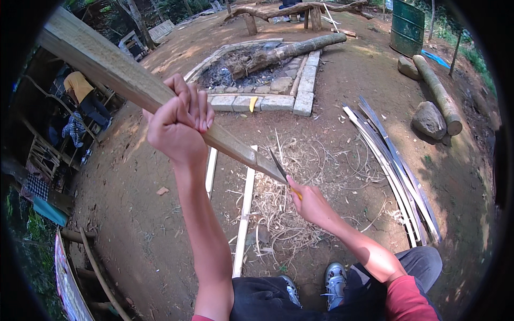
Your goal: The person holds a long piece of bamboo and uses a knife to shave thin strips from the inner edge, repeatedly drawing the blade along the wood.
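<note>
Fingers of the left hand (179, 120) wrap tightly around a long flat pale bamboo slat (134, 80), whose far end runs out of view at the upper left. The left arm reaches up, nearly straight. The right hand (309, 203) closes on a yellow-handled knife (281, 172), handle mostly hidden, blade against the slat's near tip. Below lie pale curled shavings (278, 214); right, grey split strips (393, 171).

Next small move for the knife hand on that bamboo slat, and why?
Probably push the knife further along the slat's edge, away from the body. The right hand has the blade set at the lower end of the bamboo slat, the left hand grips it higher up, and shavings lie below.
</note>
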